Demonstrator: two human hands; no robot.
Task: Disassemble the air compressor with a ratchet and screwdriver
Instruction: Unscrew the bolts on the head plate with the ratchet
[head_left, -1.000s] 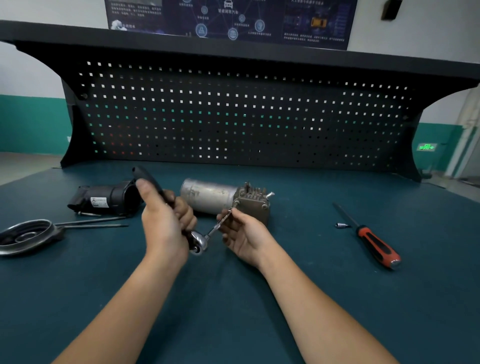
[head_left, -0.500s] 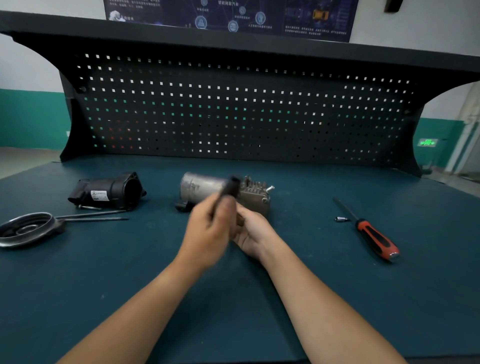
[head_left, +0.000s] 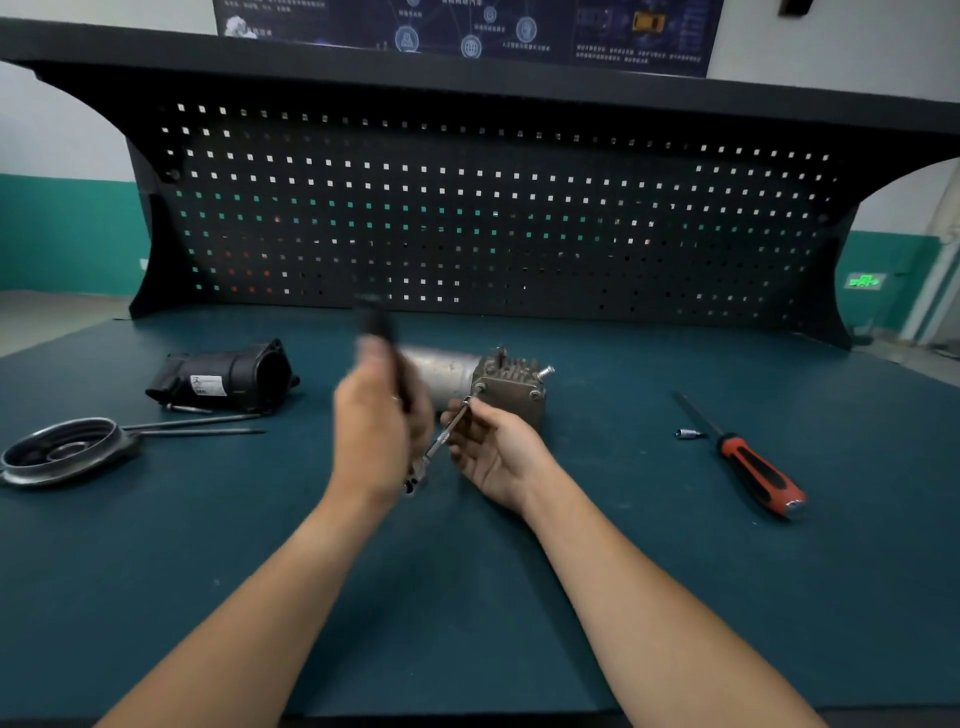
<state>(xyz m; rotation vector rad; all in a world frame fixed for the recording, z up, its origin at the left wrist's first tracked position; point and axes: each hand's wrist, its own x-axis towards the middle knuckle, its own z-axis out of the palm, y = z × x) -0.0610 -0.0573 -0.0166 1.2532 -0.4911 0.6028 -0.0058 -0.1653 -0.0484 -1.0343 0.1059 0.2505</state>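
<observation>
The black pegboard is standing across the back at twelve o'clock, and the dark teal bench top is filling the view below it. The air compressor is lying on its side just above the middle of the bench, its finned head pointing toward three o'clock. A black housing is sitting at nine o'clock of it, well apart, with a round metal cover lying further out toward eight o'clock. The screwdriver is lying at three o'clock of the compressor, its red and black handle pointing toward five o'clock. The left hand, blurred, is gripping the dark handle of the ratchet, which is pointing up toward twelve o'clock. The right hand is pinching the ratchet's thin bar, whose tip is meeting the compressor head. Two long bolts are lying beside the cover, and a small socket is resting just beside the screwdriver shaft.
</observation>
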